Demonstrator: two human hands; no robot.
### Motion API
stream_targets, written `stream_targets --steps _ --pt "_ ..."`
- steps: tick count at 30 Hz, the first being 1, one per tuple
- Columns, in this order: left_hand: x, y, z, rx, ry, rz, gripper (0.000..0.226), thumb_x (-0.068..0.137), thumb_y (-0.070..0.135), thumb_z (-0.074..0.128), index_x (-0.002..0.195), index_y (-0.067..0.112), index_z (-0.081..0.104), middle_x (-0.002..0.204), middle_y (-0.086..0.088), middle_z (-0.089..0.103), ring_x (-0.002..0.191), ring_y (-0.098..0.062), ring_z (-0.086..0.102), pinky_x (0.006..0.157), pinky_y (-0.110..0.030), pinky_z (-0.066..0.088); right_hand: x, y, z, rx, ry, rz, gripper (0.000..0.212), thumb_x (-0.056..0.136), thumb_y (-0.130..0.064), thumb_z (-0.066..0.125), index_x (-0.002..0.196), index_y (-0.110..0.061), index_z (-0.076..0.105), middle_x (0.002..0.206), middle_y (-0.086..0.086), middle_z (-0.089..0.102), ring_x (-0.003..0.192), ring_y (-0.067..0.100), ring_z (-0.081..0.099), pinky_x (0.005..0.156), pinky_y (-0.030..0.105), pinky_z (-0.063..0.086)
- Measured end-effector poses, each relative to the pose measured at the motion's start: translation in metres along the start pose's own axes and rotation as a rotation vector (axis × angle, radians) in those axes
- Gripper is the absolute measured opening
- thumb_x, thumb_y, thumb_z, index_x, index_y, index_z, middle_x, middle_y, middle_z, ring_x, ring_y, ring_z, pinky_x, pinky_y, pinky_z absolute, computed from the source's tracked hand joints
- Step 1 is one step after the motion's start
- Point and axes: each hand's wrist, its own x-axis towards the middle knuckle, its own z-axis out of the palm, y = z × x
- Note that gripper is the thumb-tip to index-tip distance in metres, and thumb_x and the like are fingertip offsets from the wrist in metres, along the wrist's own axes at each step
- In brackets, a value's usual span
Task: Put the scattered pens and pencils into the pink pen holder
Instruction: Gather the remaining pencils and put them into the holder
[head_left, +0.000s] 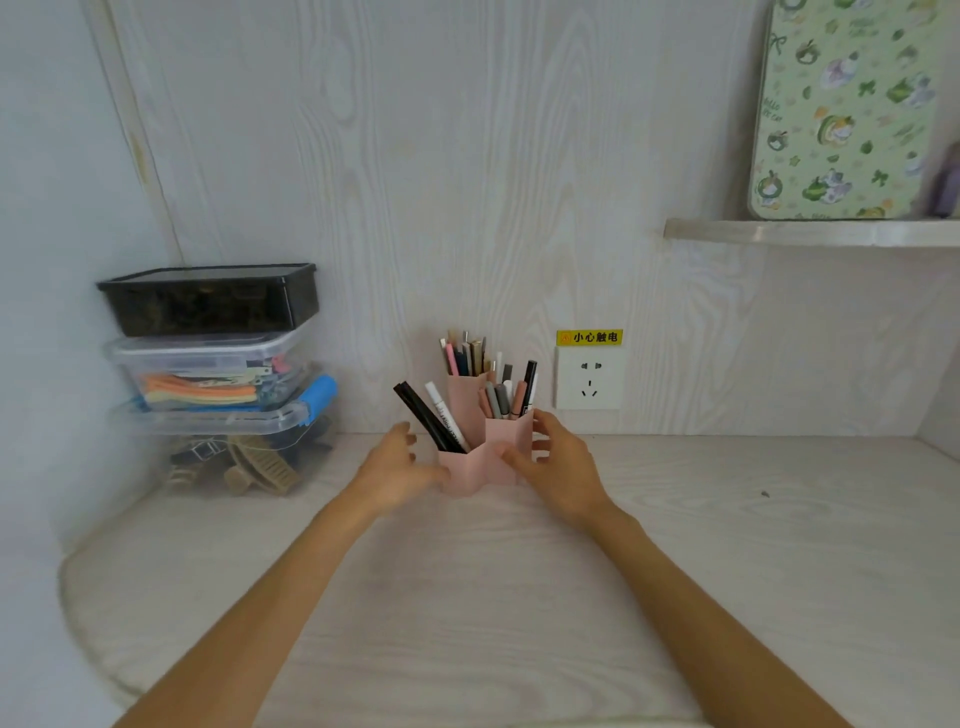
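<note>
The pink pen holder (474, 470) stands on the pale wooden desk (467, 597) near the back wall. It has three compartments of different heights. Two black pens (422, 415) and a white marker (444, 413) lean left out of the low front compartment. Several pens (466, 356) stand in the tall back one, and several more (506, 397) in the right one. My left hand (397, 467) is at the holder's left, its thumb touching the low compartment and its fingers loosely spread. My right hand (558, 467) grips the holder's right side, thumb in front and fingers behind.
Three stacked plastic boxes (218, 374) fill the back left corner, the top one black. A white wall socket (588, 378) with a yellow label sits just right of the holder. A shelf (810, 232) at the upper right carries a green patterned board (844, 109).
</note>
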Motion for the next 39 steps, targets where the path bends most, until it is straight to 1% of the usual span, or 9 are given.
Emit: stream_targets --steps 4,9,12,18,21,28,32,36,39 --pt "0.006 -0.01 0.014 0.187 0.072 0.141 0.053 0.069 0.032 0.078 0.119 0.025 0.061 0.112 0.005 0.068 0.1 -0.015 0.063 0.087 -0.035 0.051 0.003 -0.004 0.003 -0.028 0.032 0.017 0.055 0.076 -0.042 0.072 0.121 -0.018 0.053 0.119 0.0 0.064 0.101 0.016 0.063 0.086 0.03 0.052" --pt "-0.01 0.007 0.018 0.246 0.077 0.248 0.036 0.07 0.031 0.078 0.103 0.035 0.067 0.099 0.018 0.07 0.087 -0.003 0.066 0.08 -0.029 0.053 -0.007 -0.003 -0.032 -0.004 0.049 -0.029 0.032 0.075 -0.035 0.075 0.099 -0.022 0.058 0.107 -0.005 0.067 0.095 0.008 0.063 0.069 0.006 0.046" --pt "-0.022 0.04 0.038 0.169 0.08 0.386 0.032 0.067 0.033 0.081 0.095 0.038 0.067 0.092 0.02 0.07 0.08 0.003 0.067 0.076 -0.026 0.053 -0.019 -0.001 -0.077 0.087 0.142 -0.029 0.028 0.073 -0.029 0.077 0.092 -0.023 0.058 0.096 -0.01 0.067 0.089 0.006 0.065 0.068 0.007 0.05" --pt "-0.024 0.114 0.137 0.142 -0.062 0.578 0.059 0.068 0.036 0.081 0.121 0.037 0.054 0.1 0.016 0.067 0.085 -0.004 0.067 0.081 -0.031 0.054 -0.047 0.039 -0.185 0.019 0.347 0.099 0.044 0.073 -0.031 0.077 0.11 -0.014 0.061 0.104 -0.004 0.066 0.093 0.014 0.065 0.081 0.028 0.056" --pt "-0.018 0.134 0.196 0.14 -0.182 0.601 0.062 0.069 0.037 0.08 0.124 0.034 0.05 0.112 0.008 0.069 0.091 -0.008 0.067 0.083 -0.037 0.054 -0.067 0.068 -0.229 -0.057 0.424 0.191 0.046 0.074 -0.03 0.076 0.113 -0.012 0.059 0.102 -0.006 0.061 0.09 0.015 0.062 0.077 0.025 0.053" --pt "-0.012 0.18 0.302 0.181 -0.331 0.668 0.066 0.077 0.037 0.073 0.134 0.03 0.041 0.127 0.008 0.06 0.105 -0.009 0.061 0.082 -0.028 0.049 -0.092 0.133 -0.295 -0.078 0.622 0.321 0.047 0.075 -0.03 0.075 0.114 -0.009 0.058 0.113 0.004 0.065 0.102 0.023 0.063 0.086 0.038 0.054" --pt "0.003 0.184 0.329 0.187 -0.37 0.628 0.061 0.081 0.033 0.07 0.134 0.029 0.041 0.13 0.007 0.058 0.11 -0.013 0.059 0.089 -0.032 0.047 -0.085 0.152 -0.304 -0.111 0.638 0.321 0.047 0.076 -0.033 0.074 0.114 -0.012 0.058 0.112 0.002 0.066 0.104 0.02 0.062 0.085 0.033 0.054" --pt "0.017 0.181 0.337 0.145 -0.333 0.563 0.066 0.079 0.036 0.072 0.137 0.026 0.042 0.129 0.006 0.058 0.106 -0.014 0.061 0.091 -0.036 0.048 -0.08 0.153 -0.307 -0.232 0.663 0.31 0.061 0.072 -0.043 0.074 0.122 -0.02 0.047 0.111 -0.007 0.061 0.097 0.014 0.062 0.081 0.035 0.055" --pt "0.025 0.178 0.341 0.185 -0.27 0.519 0.065 0.079 0.04 0.07 0.137 0.022 0.045 0.128 0.005 0.06 0.102 -0.011 0.062 0.087 -0.031 0.05 -0.08 0.148 -0.306 -0.441 0.769 0.144 0.053 0.076 -0.032 0.073 0.119 -0.021 0.044 0.11 -0.008 0.053 0.095 0.009 0.053 0.076 0.029 0.051"
